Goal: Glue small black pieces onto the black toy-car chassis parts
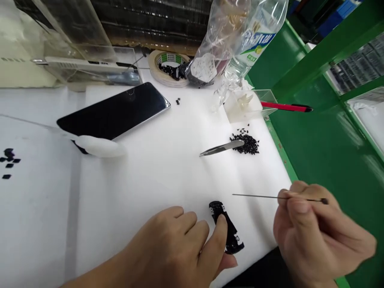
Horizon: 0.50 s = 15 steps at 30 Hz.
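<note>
A small black molded part [230,232] lies on the white foam surface at the lower middle. My left hand [183,248] holds it, the index finger pressed on its top and the thumb at its lower side. At the right, my right hand [312,228] pinches a thin dark needle-like rod [258,196] between thumb and fingers. The rod's tip points left, above and clear of the black part. A metal blade or tweezer-like tool [220,149] rests with one end on a pile of tiny black pieces [249,145].
A black phone [117,112], a white rounded object [99,146], a tape roll [154,70], a plastic bottle [255,38] and a red pen [285,107] lie farther back. Several black pieces [9,165] are at the far left.
</note>
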Tool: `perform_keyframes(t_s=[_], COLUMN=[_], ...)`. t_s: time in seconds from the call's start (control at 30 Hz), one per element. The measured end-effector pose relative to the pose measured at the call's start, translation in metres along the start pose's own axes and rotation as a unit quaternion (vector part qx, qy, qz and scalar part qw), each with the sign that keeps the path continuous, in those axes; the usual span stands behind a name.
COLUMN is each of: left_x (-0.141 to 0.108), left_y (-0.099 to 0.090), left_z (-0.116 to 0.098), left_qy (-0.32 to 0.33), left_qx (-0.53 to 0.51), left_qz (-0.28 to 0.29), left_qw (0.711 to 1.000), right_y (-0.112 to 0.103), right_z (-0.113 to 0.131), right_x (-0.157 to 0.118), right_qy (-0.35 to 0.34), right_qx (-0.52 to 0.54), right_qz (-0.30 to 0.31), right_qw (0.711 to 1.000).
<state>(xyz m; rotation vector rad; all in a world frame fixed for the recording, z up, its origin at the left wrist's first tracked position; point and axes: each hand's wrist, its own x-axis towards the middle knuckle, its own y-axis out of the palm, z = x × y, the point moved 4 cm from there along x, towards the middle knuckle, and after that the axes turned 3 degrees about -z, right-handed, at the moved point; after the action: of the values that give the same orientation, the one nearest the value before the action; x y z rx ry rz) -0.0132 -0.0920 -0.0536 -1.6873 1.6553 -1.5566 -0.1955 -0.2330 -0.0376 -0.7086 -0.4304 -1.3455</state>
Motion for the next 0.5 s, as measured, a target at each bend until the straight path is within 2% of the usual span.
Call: perform_keyframes(t_s=[0.07,0.13,0.27,0.5], left_x=[0.0,0.0,0.0,0.0], left_y=[0.0,0.0,0.002,0.004], left_z=[0.0,0.0,0.0,0.001], left_qy=[-0.012,-0.02,-0.018,-0.031], left_qx=[0.001,-0.005,-0.015,-0.015], left_qz=[-0.014,-0.012,0.014,-0.005], left_qw=[1.0,1.0,1.0,0.999], right_y=[0.004,0.005,0.004,0.007], right_z=[-0.003,-0.007,-0.007,-0.005], right_x=[-0.02,-0.027,-0.023,-0.023], right_qy=[0.009,0.024,0.035,0.054], right_qx=[0.025,0.036,0.032,0.051], right_qz=[0.011,0.028,0.057,0.082], right_qw=[1.0,0.999,0.997,0.994])
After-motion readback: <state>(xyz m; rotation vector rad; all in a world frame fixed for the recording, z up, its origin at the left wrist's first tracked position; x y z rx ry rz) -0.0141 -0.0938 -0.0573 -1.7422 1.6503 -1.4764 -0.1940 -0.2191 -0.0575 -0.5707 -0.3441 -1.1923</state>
